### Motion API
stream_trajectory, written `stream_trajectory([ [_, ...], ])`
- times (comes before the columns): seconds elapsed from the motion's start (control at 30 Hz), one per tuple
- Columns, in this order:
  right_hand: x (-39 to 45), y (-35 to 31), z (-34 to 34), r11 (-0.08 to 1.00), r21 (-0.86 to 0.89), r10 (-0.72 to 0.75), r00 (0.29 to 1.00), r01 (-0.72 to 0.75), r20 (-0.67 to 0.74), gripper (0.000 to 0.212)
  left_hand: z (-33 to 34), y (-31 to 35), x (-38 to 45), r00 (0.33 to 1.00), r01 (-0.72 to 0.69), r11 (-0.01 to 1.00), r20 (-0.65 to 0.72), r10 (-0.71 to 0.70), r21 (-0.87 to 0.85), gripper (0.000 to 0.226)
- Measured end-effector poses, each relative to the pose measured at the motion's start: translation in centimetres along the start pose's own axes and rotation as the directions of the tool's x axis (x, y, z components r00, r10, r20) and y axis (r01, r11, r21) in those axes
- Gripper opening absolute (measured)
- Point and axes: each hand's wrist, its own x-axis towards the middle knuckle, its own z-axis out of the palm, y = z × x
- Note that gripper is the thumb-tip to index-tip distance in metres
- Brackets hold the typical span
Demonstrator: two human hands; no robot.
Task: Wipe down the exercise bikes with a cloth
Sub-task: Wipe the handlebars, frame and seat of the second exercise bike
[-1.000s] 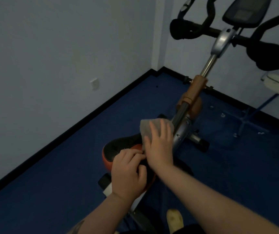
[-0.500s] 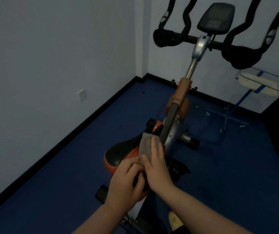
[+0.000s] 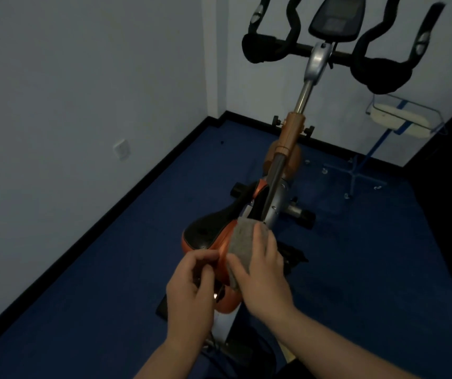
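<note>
Pressing flat, the right hand [image 3: 263,272] holds the cloth [image 3: 242,242] on the saddle [image 3: 205,233].

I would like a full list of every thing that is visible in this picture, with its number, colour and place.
exercise bike: one, orange, black and silver, centre of the room, facing the far wall
saddle: one, black top with orange edge, just ahead of the hands
handlebars: one set, black, top of view
console: one, dark grey, above the handlebars
cloth: one, grey, on the saddle's right side under the right hand
wall socket: one, white, low on the left wall
stand with tray: one, blue frame, clear tray, right of the bike
floor: blue
left hand: one, fingers curled at the saddle's rear; what it grips is unclear
right hand: one, flat, pressing the cloth
</note>
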Motion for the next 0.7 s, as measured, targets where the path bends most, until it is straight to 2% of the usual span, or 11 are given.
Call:
stream_trajectory([
  [0.1, 3.5, -1.5, -0.1, 0.993, 0.012, 0.114, 0.990, -0.114, -0.081, 0.080, -0.1, 0.1, 0.1, 1.000, 0.019, 1.000, 0.011, -0.019, -0.016, 0.038],
  [0.2, 6.4, -2.4, -1.1, 0.969, 0.110, 0.230, 0.971, -0.223, -0.058, 0.076, -0.2, 0.3, 0.1, 0.999, 0.030, 0.999, 0.041, -0.029, -0.021, 0.035],
  [0.27, 4.4, -1.9, -0.6, 0.982, 0.104, 0.166, 0.982, -0.157, -0.086, 0.077, -0.4, 0.3, 0.3, 0.998, 0.020, 1.000, 0.067, -0.019, -0.020, 0.036],
  [0.4, -2.0, -0.3, 2.3, 0.998, 0.001, -0.060, 0.978, 0.061, -0.202, 0.086, -0.4, 0.0, 0.5, 0.997, 0.002, 1.000, 0.082, -0.001, -0.015, 0.036],
  [0.5, -2.0, 0.7, 2.5, 0.984, 0.026, -0.165, 0.966, 0.174, -0.198, 0.089, -0.2, 0.2, 0.7, 0.995, -0.020, 0.999, 0.095, 0.017, 0.027, 0.033],
  [0.57, -1.2, 1.3, 1.7, 0.967, 0.125, -0.200, 0.965, 0.222, -0.171, 0.078, 0.0, 0.4, 1.2, 0.992, -0.071, 0.995, 0.112, 0.064, 0.067, 0.031],
  [0.6, -0.9, 1.4, 1.3, 0.954, 0.217, -0.171, 0.971, 0.206, -0.168, 0.070, 0.2, 0.6, 1.5, 0.987, -0.104, 0.990, 0.130, 0.091, 0.097, 0.029],
  [0.67, -0.7, 1.4, 1.1, 0.895, 0.429, -0.037, 0.980, 0.120, -0.197, 0.059, 1.1, 1.1, 2.0, 0.976, -0.153, 0.979, 0.173, 0.129, 0.137, 0.027],
  [0.7, -1.0, 1.0, 1.5, 0.874, 0.482, 0.043, 0.977, 0.065, -0.209, 0.058, 1.7, 1.4, 2.2, 0.971, -0.176, 0.972, 0.191, 0.145, 0.157, 0.026],
])
